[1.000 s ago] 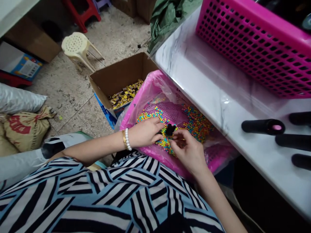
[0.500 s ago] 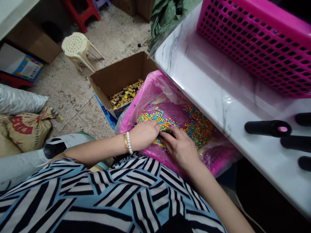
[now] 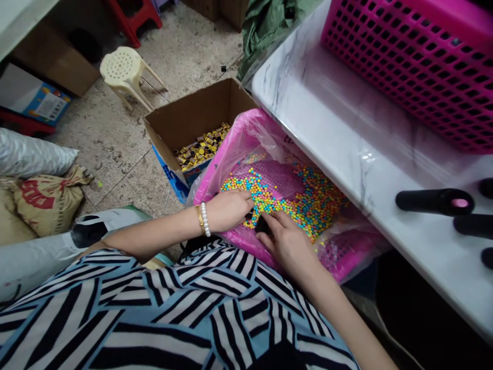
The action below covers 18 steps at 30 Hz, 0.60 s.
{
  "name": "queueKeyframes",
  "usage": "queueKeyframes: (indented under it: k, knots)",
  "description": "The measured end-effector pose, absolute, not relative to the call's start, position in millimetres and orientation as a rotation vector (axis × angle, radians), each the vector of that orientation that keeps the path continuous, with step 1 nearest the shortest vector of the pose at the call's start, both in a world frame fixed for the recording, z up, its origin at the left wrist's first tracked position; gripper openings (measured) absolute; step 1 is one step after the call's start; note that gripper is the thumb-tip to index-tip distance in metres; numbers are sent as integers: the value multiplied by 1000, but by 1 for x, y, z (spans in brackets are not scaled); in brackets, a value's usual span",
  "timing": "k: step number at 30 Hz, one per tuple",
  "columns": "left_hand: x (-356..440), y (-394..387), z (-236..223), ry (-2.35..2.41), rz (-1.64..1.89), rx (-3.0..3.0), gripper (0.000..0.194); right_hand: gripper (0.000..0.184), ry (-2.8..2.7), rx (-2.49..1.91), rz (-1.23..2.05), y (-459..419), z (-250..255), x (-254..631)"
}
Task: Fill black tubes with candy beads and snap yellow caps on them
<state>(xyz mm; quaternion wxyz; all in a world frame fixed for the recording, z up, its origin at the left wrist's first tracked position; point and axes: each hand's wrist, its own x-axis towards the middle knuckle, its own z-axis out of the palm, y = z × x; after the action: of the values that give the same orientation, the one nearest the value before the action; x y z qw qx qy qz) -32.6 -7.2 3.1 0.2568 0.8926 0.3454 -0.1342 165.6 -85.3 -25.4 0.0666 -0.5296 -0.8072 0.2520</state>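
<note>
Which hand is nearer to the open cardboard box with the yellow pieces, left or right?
Left. The left hand is at the pink basket's end beside the cardboard box; the right hand is farther along the basket, away from the box.

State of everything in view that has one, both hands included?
Left hand: curled in at the beads, grip hidden.
Right hand: fingers closed on a black piece.
Beads: loose, spread out.
Lined basket: open, holding beads.
Cardboard box: open, part filled.
Tan sack: gathered at the neck.
Stool: upright.
Black tube: lying on its side.
Tabletop basket: upright.
</note>
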Motion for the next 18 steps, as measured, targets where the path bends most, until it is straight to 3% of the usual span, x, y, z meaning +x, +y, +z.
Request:
queueKeyframes:
  k: [7, 11, 15, 18]
  knots:
    - [-35, -8, 4, 1090, -279, 2360, 20, 36, -2268, -1580, 667, -74, -38, 159]
    - [-35, -6, 7, 1042, -267, 2337, 20, 33, -1999, -1527, 1202, -69, -36, 160]
    - [-34, -4, 9, 952, -244, 2285, 21, 44, -1370, -1456, 1944, -67, -26, 180]
    - [-33, -3, 9, 953, -232, 2262, 23, 44, -1047, -1371, 2119, -67, -23, 195]
